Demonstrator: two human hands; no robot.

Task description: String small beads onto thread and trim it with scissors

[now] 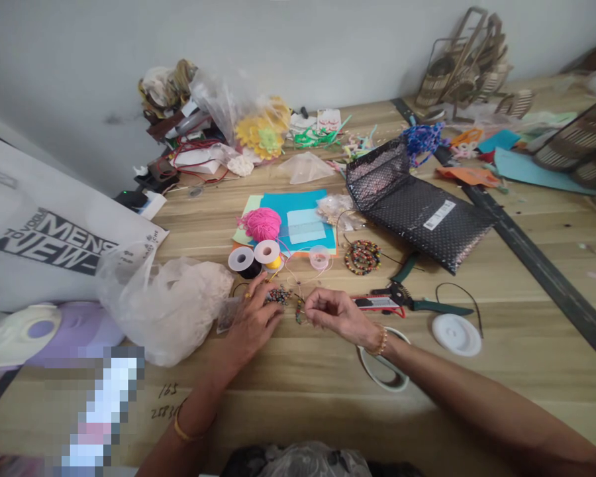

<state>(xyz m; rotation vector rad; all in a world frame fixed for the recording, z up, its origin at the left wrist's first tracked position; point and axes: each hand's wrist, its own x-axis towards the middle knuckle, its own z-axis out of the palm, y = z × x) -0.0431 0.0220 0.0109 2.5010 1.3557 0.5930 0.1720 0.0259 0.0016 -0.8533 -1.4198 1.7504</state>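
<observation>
My left hand (255,318) lies over the table with its fingers spread, fingertips at a small pile of dark, mixed beads (279,295). My right hand (335,310) is closed in a pinch at the end of a short beaded string (298,310) with green and red beads. Its fingertips partly hide the string's end. Just behind the hands stand a spool of black thread (246,264), a spool of yellow thread (268,253) and a clear spool (320,257). A coiled strand of multicoloured beads (362,257) lies beyond my right hand.
A pink yarn ball (262,224) rests on blue sheets (298,200). Right of my hands are a box cutter (377,303), green-handled pruners (440,307), a tape roll (402,381), a white lid (457,334) and a black bubble mailer (422,209). A plastic bag (173,311) sits left.
</observation>
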